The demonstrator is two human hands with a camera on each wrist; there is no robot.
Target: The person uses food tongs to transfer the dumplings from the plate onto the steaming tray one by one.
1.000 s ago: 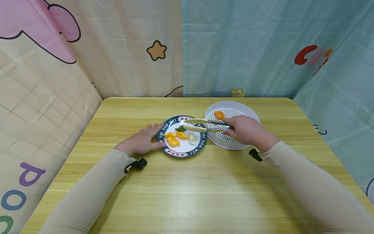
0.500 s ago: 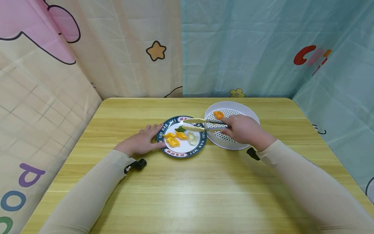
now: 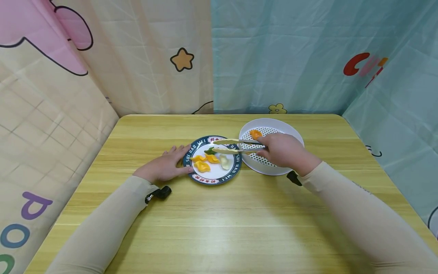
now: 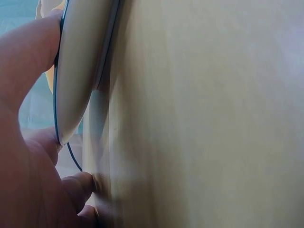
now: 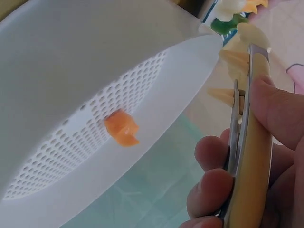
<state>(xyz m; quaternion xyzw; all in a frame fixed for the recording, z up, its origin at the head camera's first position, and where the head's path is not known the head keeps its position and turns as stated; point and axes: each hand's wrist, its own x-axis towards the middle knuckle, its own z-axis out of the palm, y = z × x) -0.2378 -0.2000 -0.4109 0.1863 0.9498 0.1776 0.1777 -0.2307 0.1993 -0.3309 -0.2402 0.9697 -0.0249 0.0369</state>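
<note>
My left hand (image 3: 166,164) rests at the left rim of a round plate (image 3: 211,182) with a dark lettered border, fingers spread and thumb on the edge. On the plate lie three yellow dumplings (image 3: 202,166), a whitish one (image 3: 224,162) and a green one (image 3: 209,151) partly behind the tong tips. My right hand (image 3: 284,150) grips metal tongs (image 5: 254,142) with pale yellow tips. Those tips are parted, with nothing between them, and reach over the plate's right side near the green dumpling. An orange dumpling (image 5: 122,128) sits in the white perforated basket (image 5: 199,66) under my right hand.
Plate and basket stand side by side on a wooden table (image 3: 212,224), their rims close together. Printed curtains (image 3: 260,57) hang behind the table's back edge and along both sides.
My right hand and the tongs have shifted slightly left over the plate, tips still parted. The left hand, plate and dumplings stay where they were.
</note>
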